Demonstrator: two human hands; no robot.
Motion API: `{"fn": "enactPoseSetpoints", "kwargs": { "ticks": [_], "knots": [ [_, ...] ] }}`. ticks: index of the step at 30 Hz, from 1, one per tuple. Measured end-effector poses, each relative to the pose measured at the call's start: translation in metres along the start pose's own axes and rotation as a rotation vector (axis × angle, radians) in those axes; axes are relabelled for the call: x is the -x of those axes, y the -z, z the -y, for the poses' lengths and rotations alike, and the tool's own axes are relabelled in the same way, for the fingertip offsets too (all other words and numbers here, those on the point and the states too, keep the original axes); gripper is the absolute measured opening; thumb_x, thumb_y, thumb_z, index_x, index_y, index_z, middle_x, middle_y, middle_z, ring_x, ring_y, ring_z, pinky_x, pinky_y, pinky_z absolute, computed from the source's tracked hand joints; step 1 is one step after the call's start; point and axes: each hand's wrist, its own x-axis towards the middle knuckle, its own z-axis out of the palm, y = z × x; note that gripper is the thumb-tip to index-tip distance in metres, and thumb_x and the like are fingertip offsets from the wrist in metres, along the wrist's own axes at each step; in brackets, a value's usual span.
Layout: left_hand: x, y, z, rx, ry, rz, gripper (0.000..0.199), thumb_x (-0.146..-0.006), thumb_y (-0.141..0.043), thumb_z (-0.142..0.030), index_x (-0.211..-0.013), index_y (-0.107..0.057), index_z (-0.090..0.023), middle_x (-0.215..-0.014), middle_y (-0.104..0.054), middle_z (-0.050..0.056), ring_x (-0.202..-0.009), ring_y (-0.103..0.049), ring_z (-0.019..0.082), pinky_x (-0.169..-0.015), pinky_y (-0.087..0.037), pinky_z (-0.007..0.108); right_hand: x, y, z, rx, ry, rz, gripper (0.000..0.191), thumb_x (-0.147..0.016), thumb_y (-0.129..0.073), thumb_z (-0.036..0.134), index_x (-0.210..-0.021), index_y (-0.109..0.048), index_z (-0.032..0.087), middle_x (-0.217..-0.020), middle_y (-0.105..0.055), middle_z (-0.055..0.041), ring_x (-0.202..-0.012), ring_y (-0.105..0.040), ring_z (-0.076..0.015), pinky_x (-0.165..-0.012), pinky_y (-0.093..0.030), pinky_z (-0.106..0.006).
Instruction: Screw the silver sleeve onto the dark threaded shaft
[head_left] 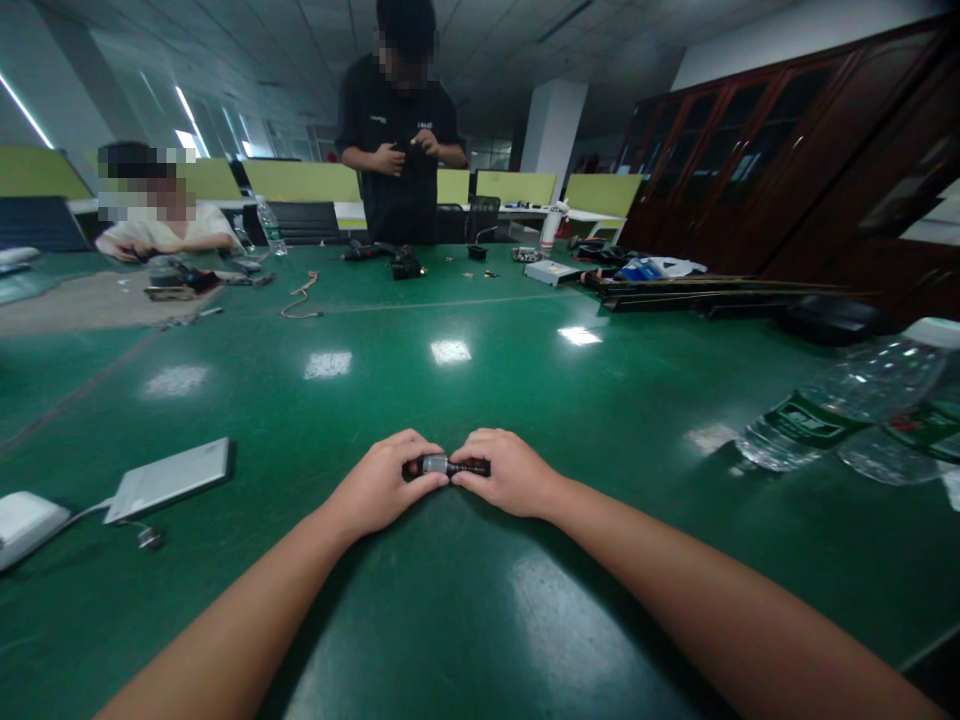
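Observation:
Both of my hands meet near the middle of the green table point(390, 370), closed on the two ends of a small dark cylinder with a silvery band point(435, 465). My left hand point(386, 480) pinches its left end between thumb and fingers. Around the right end are the thumb and fingers of my right hand point(510, 470). The cylinder lies sideways, level with the tabletop. Fingers cover parts of it, and its exact kind is not clear.
On the left lie a flat silver power bank point(172, 480) and a white block point(26, 525) joined by a cable. Water bottles point(814, 415) stand at right. Dark strips point(675, 293) lie far right. Two people, one standing point(401, 130) and one seated point(169, 225), are across the table.

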Motion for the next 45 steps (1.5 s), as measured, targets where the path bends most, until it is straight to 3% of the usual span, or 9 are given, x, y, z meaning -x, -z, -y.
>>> {"fn": "enactPoseSetpoints", "kwargs": {
  "ticks": [45],
  "knots": [
    [0.0,0.0,0.001,-0.001,0.054,-0.029,0.022,-0.089,-0.063,-0.031,-0.107,-0.069,-0.02,-0.097,-0.064,0.005,-0.084,-0.059,0.019,-0.08,-0.047,0.032,0.004,0.014,-0.007,0.051,-0.06,-0.005,0.008,-0.078,-0.071,0.024,-0.083,-0.073,0.018,-0.073,-0.067,-0.0007,-0.069,-0.059,-0.0133,-0.069,-0.042,-0.027]
  ]
}}
